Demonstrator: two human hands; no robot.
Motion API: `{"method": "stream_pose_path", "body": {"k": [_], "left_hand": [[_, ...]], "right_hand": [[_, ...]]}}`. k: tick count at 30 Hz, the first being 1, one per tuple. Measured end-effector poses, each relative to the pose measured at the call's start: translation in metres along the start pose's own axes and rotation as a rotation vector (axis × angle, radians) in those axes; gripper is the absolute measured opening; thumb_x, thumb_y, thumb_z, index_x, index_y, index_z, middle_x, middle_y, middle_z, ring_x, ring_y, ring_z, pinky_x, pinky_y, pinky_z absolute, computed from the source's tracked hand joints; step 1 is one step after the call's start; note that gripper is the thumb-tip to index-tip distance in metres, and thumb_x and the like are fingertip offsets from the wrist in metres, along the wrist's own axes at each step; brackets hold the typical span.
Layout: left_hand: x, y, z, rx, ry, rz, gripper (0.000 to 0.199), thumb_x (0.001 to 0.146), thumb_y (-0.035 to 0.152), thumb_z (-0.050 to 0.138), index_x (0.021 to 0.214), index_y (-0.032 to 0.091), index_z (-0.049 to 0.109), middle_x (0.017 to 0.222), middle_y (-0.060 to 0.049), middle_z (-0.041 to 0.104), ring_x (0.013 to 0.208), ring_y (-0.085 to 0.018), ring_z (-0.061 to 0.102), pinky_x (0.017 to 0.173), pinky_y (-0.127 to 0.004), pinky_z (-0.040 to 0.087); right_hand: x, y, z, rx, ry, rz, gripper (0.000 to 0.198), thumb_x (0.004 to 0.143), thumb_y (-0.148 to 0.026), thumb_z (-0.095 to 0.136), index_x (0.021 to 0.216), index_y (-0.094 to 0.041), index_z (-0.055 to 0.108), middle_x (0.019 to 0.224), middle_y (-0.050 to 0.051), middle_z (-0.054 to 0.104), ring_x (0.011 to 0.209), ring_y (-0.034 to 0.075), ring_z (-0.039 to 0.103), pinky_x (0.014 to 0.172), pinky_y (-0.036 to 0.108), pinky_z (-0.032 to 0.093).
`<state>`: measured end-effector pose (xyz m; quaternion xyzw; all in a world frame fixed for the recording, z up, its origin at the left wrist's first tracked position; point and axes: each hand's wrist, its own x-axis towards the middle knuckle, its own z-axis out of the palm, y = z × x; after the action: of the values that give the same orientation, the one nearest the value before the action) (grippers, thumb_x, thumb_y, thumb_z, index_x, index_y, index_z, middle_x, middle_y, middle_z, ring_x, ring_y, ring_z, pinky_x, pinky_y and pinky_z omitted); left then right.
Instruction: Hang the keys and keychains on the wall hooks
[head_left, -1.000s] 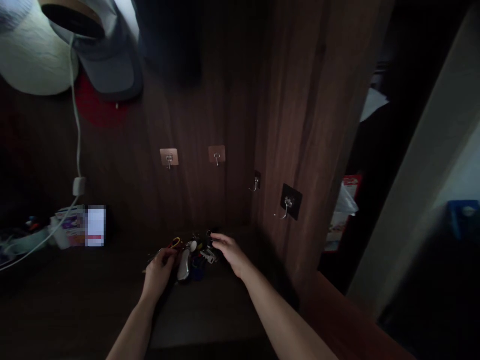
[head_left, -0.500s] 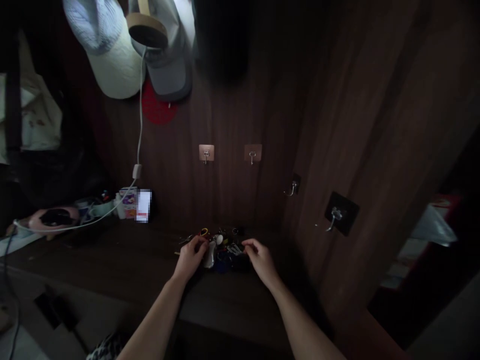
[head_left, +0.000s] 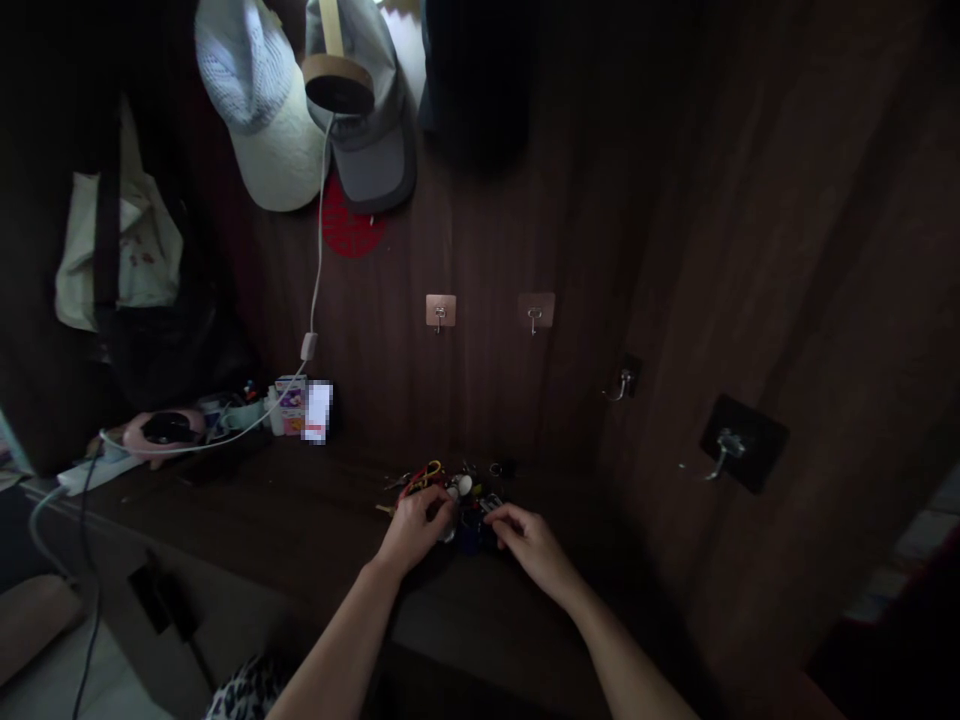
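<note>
A loose heap of small items [head_left: 465,485] lies on the dark wooden surface against the back panel. In it are silvery metal pieces that look like keys [head_left: 491,503], a round white piece, a yellow-and-red looped cord [head_left: 429,470] and something dark blue [head_left: 471,541]. My left hand [head_left: 414,527] is over the left side of the heap, thumb and fingers curled together by a pale shiny piece it partly covers. At the right side, my right hand [head_left: 531,542] has thumb and forefinger pinched beside the silvery pieces. What either hand grips is too small and dark to make out.
Metal adhesive hooks [head_left: 441,312] are on the back panel, with a dark-backed hook [head_left: 727,450] on the right wall. Caps [head_left: 277,160] and a lamp [head_left: 337,84] with a white cord hang above. Small boxes [head_left: 292,405] and a power strip [head_left: 97,472] stand left.
The view has turned left, so everything sits further right in the picture. My hands have come closer together over the heap, my left covering more of the pale shiny piece.
</note>
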<state>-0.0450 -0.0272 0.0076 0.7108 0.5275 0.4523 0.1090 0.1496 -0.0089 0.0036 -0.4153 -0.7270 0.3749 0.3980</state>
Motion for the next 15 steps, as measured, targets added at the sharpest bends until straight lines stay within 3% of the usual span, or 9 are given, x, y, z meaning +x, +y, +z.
{"method": "stream_pose_path", "body": {"k": [7,12,15], "left_hand": [[-0.002,0.007,0.006,0.039,-0.146,0.08,0.021,0.081,0.028,0.045,0.079,0.02,0.064,0.08,-0.004,0.065,0.077,-0.016,0.059,0.07,-0.024,0.042],[-0.002,0.004,0.007,0.189,-0.062,-0.001,0.023,0.082,0.029,0.043,0.079,0.021,0.064,0.084,-0.005,0.064,0.081,-0.018,0.06,0.074,-0.027,0.043],[-0.001,0.003,0.005,0.238,-0.005,-0.043,0.025,0.083,0.032,0.042,0.08,0.021,0.065,0.084,-0.005,0.064,0.083,-0.019,0.06,0.076,-0.028,0.042]], "right_hand": [[-0.001,-0.001,0.01,-0.045,-0.022,-0.036,0.02,0.078,-0.028,0.048,0.081,-0.018,0.066,0.072,0.002,0.064,0.07,0.017,0.058,0.066,0.027,0.041],[-0.004,-0.003,0.01,-0.073,-0.021,-0.096,0.018,0.078,-0.025,0.049,0.08,-0.02,0.066,0.085,0.004,0.066,0.086,0.02,0.059,0.08,0.032,0.04],[-0.009,-0.011,0.0,-0.095,-0.146,-0.1,0.017,0.075,-0.025,0.053,0.084,-0.021,0.067,0.089,0.004,0.066,0.085,0.02,0.058,0.079,0.032,0.041]]}}
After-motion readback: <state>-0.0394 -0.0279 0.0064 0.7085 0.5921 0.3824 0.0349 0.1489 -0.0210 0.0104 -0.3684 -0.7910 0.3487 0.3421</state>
